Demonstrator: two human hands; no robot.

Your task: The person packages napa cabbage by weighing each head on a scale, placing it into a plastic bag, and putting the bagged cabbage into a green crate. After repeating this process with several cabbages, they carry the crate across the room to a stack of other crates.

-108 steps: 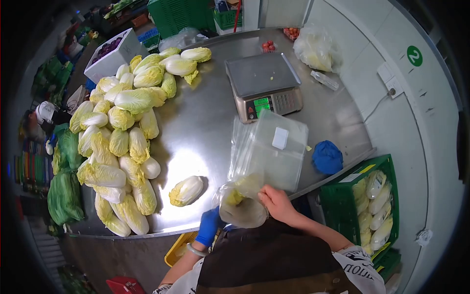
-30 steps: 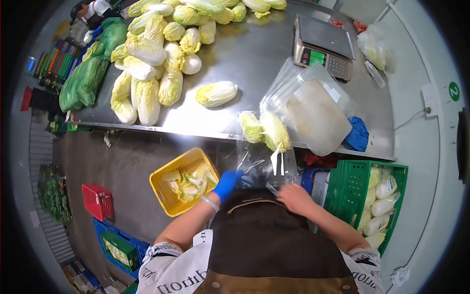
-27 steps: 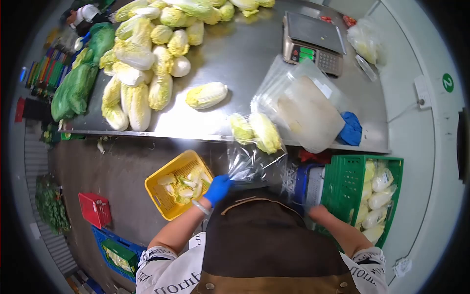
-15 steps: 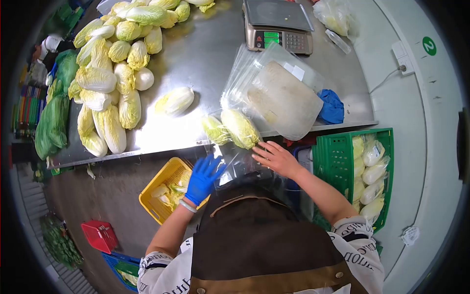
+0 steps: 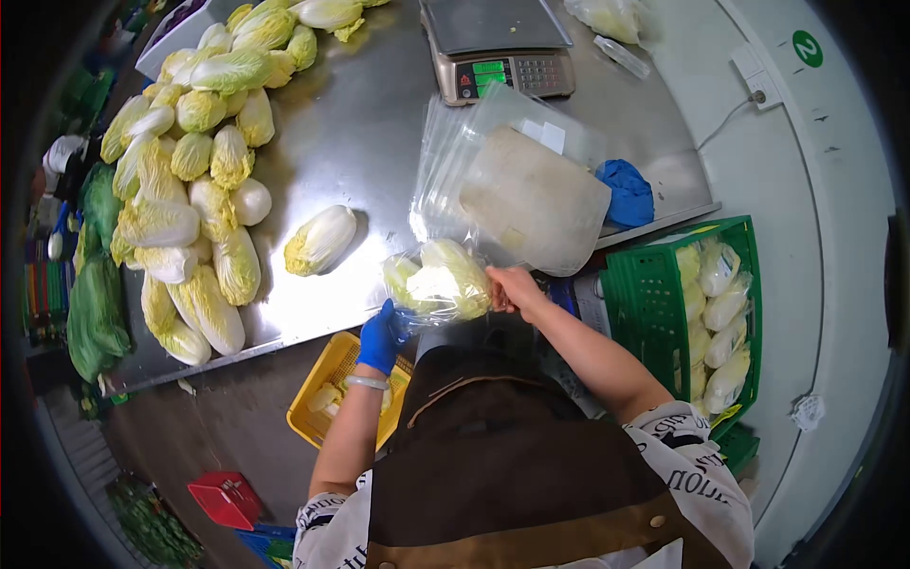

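Two napa cabbages (image 5: 450, 280) lie at the table's front edge with clear plastic bag film (image 5: 417, 308) over them. My left hand (image 5: 381, 338), in a blue glove, is closed on the film at the lower left of the cabbages. On their right side my bare right hand (image 5: 515, 290) has its fingers curled in, pinching the bag's edge. Another napa cabbage (image 5: 320, 241) lies alone to the left. A stack of clear plastic bags (image 5: 441, 180) is spread just beyond the wrapped cabbages, partly under a worn pale board (image 5: 536, 204).
A large pile of napa cabbages (image 5: 194, 204) covers the table's left. The digital scale (image 5: 502, 57) stands at the back, a crumpled blue glove (image 5: 626, 192) at right. Below are a yellow basket of trimmings (image 5: 308, 408) and a green crate (image 5: 649, 303) of bagged cabbages.
Both hands, spread open before, have closed on the bag film. The film now covers the cabbages, which were mostly bare. The view has shifted slightly.
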